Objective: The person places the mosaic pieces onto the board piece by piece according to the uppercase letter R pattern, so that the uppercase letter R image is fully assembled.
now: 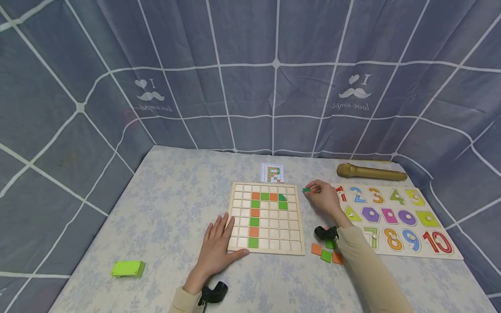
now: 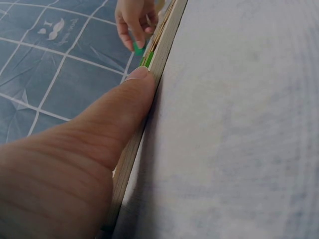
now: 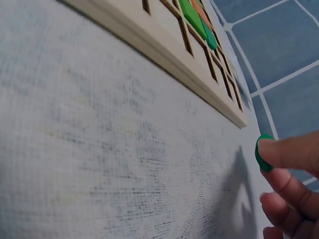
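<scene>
Pinching right hand (image 1: 324, 198): a green piece (image 1: 306, 190) is held between thumb and forefinger, closed to its thickness, just right of the board (image 1: 275, 251) at its far corner.
Left hand (image 1: 219, 245): fingers are spread straight, nothing grasped; the thumb is laid against the near rim.
Green piece: it might be dropped or misturned, so little being gripped.
Set tiles (image 1: 255, 221): they could be jogged if the board were nudged.
Loose tiles (image 1: 326, 256): they could be scattered by the right sleeve (image 1: 365, 265).

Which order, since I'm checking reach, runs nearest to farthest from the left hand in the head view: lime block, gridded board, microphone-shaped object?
1. Gridded board: right, touching the left hand.
2. Lime block: on left.
3. Microphone-shaped object: far right, at back.
</scene>
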Tool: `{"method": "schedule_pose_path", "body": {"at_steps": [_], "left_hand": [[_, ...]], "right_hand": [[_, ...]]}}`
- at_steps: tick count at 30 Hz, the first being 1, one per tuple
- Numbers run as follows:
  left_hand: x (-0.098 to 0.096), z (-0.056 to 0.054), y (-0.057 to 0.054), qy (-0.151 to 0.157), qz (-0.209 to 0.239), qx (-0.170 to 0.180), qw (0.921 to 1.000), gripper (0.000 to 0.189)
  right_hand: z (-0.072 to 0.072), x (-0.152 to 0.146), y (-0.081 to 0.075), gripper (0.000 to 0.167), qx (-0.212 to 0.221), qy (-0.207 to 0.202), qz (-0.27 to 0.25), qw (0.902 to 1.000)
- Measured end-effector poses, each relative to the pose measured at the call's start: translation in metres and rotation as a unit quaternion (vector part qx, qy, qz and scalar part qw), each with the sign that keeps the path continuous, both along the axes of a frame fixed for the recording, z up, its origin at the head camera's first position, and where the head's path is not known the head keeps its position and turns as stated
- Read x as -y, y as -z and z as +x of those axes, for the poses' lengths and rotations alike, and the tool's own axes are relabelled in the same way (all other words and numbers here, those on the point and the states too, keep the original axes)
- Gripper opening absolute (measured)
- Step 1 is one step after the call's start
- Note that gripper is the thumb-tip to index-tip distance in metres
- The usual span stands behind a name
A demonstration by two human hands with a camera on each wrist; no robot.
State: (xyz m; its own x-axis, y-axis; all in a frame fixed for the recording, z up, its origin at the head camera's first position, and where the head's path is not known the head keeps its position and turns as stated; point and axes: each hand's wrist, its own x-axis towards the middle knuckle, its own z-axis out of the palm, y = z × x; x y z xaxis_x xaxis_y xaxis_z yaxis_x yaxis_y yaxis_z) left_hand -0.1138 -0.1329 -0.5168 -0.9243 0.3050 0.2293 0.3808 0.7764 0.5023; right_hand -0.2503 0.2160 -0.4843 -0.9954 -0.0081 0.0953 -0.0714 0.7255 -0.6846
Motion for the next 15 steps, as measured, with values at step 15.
{"method": "schedule_pose_path", "body": {"at_steps": [15], "left_hand": [[0.000, -0.001, 0.001, -0.002, -0.007, 0.005, 1.0000, 0.096]], "right_hand": [[0.019, 0.022, -0.015, 0.018, 0.035, -0.163, -0.099, 0.9810]]}}
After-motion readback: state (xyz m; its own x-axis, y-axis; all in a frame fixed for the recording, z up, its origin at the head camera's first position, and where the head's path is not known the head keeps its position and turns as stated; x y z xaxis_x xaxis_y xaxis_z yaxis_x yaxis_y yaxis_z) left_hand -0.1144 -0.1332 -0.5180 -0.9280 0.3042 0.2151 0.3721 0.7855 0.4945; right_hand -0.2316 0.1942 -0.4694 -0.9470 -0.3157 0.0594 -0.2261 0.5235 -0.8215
